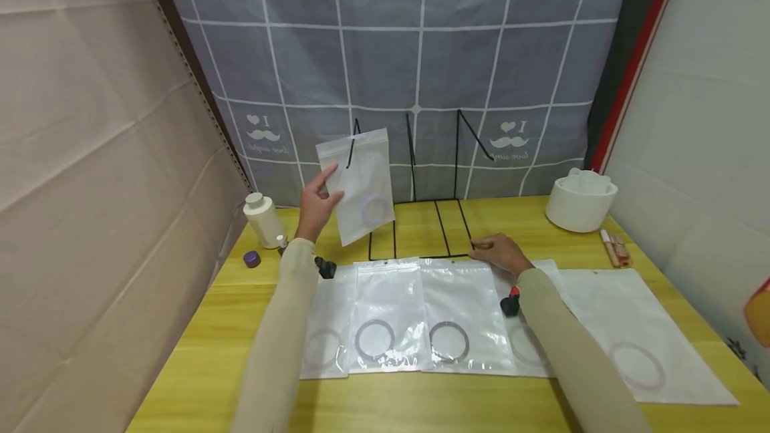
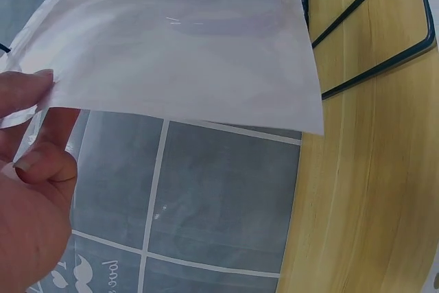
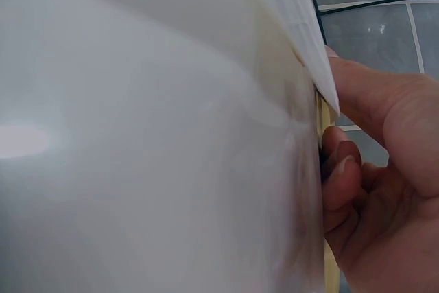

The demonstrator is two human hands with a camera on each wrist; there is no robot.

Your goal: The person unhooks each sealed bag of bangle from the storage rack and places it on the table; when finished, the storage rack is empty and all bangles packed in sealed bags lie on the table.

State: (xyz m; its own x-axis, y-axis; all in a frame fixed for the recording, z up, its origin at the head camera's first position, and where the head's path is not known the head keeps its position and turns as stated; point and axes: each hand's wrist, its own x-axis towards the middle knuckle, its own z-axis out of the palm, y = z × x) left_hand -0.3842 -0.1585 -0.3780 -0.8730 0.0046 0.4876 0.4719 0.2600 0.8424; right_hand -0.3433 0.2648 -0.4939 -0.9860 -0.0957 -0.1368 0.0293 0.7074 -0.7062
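My left hand (image 1: 317, 204) pinches the left edge of a white zip bag (image 1: 361, 186), thumb on its front and fingers behind. A faint ring shape shows low in this bag, and its top is at the left prong of a black wire rack (image 1: 456, 159). In the left wrist view the bag (image 2: 185, 53) stretches out from the thumb. My right hand (image 1: 502, 252) grips the rack's front right base corner, with its fingers curled. In the right wrist view a blurred bag sheet (image 3: 137, 135) hides much of the rack beside my right hand (image 3: 391, 135).
Several flat bags with rings lie in a row in front of the rack, among them a middle bag (image 1: 391, 293) and a larger right bag (image 1: 650, 326). A white bottle (image 1: 263, 219) and purple cap (image 1: 252, 259) stand left; a white round container (image 1: 581, 202) and small tubes (image 1: 613, 249) right.
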